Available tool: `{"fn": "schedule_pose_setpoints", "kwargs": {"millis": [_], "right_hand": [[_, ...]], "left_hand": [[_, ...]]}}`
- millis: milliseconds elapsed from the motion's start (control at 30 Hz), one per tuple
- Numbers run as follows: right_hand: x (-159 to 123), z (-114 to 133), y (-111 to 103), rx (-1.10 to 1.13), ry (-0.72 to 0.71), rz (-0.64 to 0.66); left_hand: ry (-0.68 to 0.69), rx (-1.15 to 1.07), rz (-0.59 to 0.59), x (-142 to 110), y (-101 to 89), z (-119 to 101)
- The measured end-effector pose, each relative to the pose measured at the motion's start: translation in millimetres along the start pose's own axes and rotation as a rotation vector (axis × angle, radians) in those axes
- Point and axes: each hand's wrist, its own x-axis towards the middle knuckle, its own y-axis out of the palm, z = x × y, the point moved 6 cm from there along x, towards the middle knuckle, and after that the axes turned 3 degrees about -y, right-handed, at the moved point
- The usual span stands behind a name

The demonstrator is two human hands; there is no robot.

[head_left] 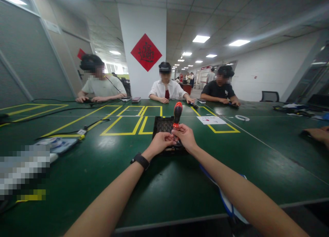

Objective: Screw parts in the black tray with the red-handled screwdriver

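A screwdriver (178, 114) with a red and black handle stands nearly upright over a black open case or frame (162, 124) on the table. My right hand (185, 137) is closed around the screwdriver just below its handle. Close beside it, my left hand (162, 141), with a dark watch at the wrist, is pinched near the shaft's lower end. What its fingertips hold is too small and covered to make out. Both hands hide the near part of the black case and the screwdriver's tip.
The green table (123, 175) bears yellow tape outlines. A paper sheet (211, 120) and a white ring (242, 117) lie to the right, a cabled device (58, 143) to the left. Several people sit across the table; another person's hand (318, 134) shows at the right edge.
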Motion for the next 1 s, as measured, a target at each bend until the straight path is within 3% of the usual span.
{"fn": "schedule_pose_setpoints", "kwargs": {"millis": [633, 867, 1000], "right_hand": [[0.0, -3.9, 4.5, 0.113, 0.110, 0.199], [3.4, -9.4, -5.3, 0.153, 0.106, 0.042], [3.3, -9.7, -4.9, 0.119, 0.085, 0.017]], "left_hand": [[0.015, -0.041, 0.068, 0.8, -0.2, -3.1], [0.004, -0.056, 0.042, 0.6, -1.1, -1.6], [0.011, -0.034, 0.031, 1.1, -0.2, 1.3]]}}
